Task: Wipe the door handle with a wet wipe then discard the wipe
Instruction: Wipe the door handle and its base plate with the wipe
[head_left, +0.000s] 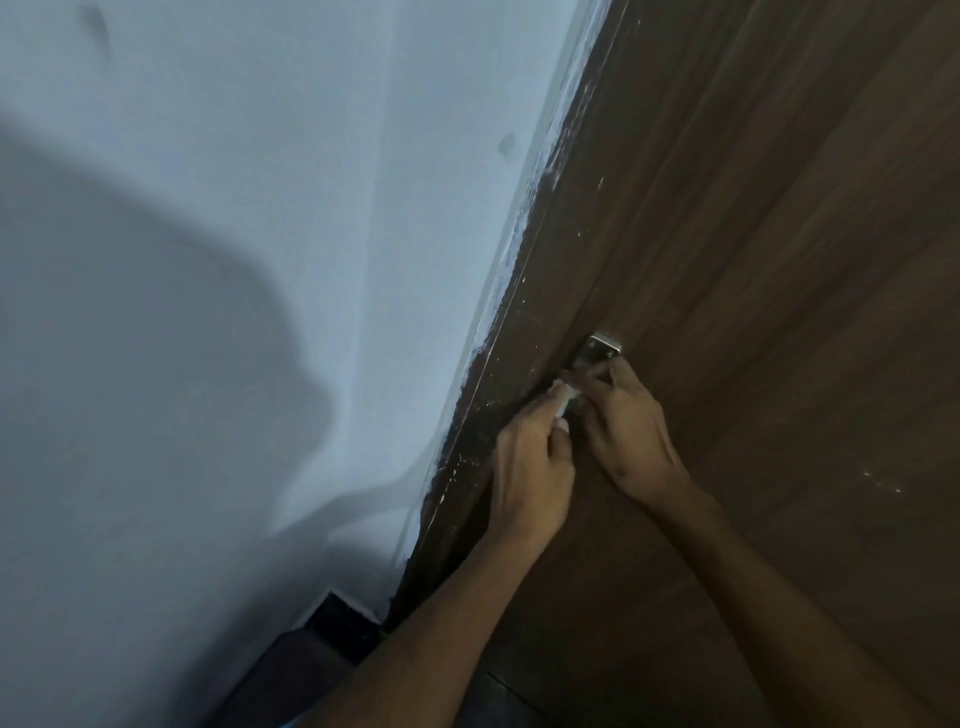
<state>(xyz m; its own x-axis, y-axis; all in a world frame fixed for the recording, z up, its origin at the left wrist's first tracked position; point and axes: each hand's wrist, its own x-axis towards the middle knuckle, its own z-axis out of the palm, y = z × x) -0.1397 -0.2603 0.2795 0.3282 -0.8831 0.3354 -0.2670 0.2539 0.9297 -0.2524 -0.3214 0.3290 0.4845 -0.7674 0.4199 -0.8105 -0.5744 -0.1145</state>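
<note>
Pinching the white wet wipe (563, 399) against the door handle (597, 358), the left hand (530, 473) curls round it to rub the metal, while the right hand (626, 436) rests fingers on the handle, seemingly steadying it (its grip is partly hidden).

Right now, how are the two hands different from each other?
The left hand pinches a white wet wipe in its curled fingers; the right hand holds no wipe. The left hand sits nearer the door's edge, while the right hand reaches farther up, its fingers touching the metal door handle. Both hands are bare and meet at the handle on the brown door.
</note>
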